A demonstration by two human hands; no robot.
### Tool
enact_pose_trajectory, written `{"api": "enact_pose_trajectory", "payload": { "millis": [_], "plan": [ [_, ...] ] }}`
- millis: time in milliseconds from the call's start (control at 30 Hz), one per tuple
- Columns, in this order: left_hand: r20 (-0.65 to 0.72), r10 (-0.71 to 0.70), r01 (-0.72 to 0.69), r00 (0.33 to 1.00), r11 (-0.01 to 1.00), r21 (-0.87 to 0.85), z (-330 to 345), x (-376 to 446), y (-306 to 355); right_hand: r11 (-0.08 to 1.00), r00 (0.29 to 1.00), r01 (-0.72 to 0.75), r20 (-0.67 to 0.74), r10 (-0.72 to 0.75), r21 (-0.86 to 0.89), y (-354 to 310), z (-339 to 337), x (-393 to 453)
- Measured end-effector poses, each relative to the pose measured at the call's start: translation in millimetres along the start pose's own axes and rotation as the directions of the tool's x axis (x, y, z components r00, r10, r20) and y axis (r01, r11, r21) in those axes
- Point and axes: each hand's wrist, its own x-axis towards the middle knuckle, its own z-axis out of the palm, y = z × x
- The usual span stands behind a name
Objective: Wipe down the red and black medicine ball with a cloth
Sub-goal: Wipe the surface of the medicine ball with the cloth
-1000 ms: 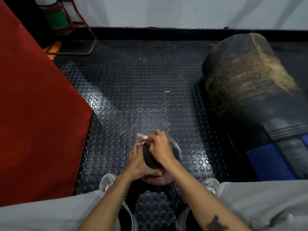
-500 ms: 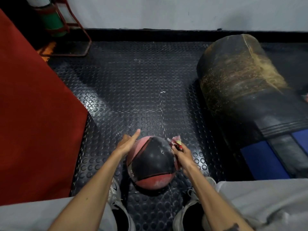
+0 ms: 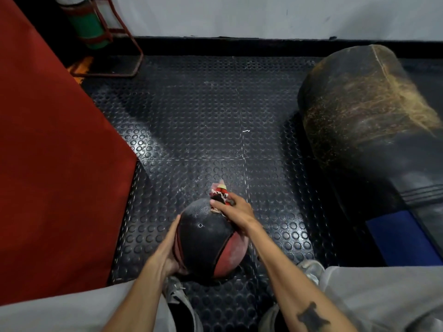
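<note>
Near the person's feet, on the studded black rubber floor, the red and black medicine ball sits between both hands. Half a second ago the left hand was lifted off it with fingers loose, and a broad red panel faced the camera; now the left hand is flattened against the ball's left side, fingers together, bracing it. The ball has turned, so a black panel with a small valve hole faces up and only a slice of red shows at the lower right. The right hand has moved from the ball's right flank to its far top edge, where its fingers are bunched around a small crumpled cloth, pinching it and pressing it on the black surface.

That rotation suggests the wiping is well under way: a fresh face has been brought up and the cloth is set at its far edge, probably for a stroke back toward the body. The dusty red patch looks as though it may yet need a pass.

Left of the ball lies a large red mat, near but not touching. To the right, well apart, a worn black punching bag lies on the floor. A red metal stand occupies the far left corner. Nothing blocks the hands; only the person's shoes crowd the ball's near side.
</note>
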Motion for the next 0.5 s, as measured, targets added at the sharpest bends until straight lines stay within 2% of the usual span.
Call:
{"api": "enact_pose_trajectory", "payload": {
  "millis": [167,267,333,367,433,467,500],
  "plan": [
    [0.02,-0.004,0.006,1.0,0.993,-0.114,5,0,-7,0.998,0.998,0.062,0.009,-0.062,-0.021,-10,-5,10],
    [0.111,0.12,-0.1,0.987,0.981,-0.169,14,3,-9,0.99,0.991,0.131,-0.001,-0.131,0.057,-6,-16,16],
    [0.066,0.195,-0.184,0.979,0.971,-0.151,15,13,-14,0.973,0.98,0.197,-0.048,-0.193,0.121,0,-23,18],
    [0.045,0.227,-0.223,0.973,0.971,-0.081,13,15,-12,0.966,0.975,0.219,-0.072,-0.211,0.134,6,-26,18],
    [0.053,0.253,-0.259,0.966,0.95,0.174,10,17,4,0.964,0.966,0.243,-0.118,-0.231,0.107,20,-30,18],
    [0.063,0.288,-0.291,0.956,0.893,0.343,11,14,16,0.969,0.96,0.243,-0.16,-0.232,0.053,29,-31,19],
    [0.1,0.359,-0.358,0.928,0.785,0.506,15,10,31,0.971,0.946,0.238,-0.22,-0.24,-0.032,36,-30,19]
  ]
}}
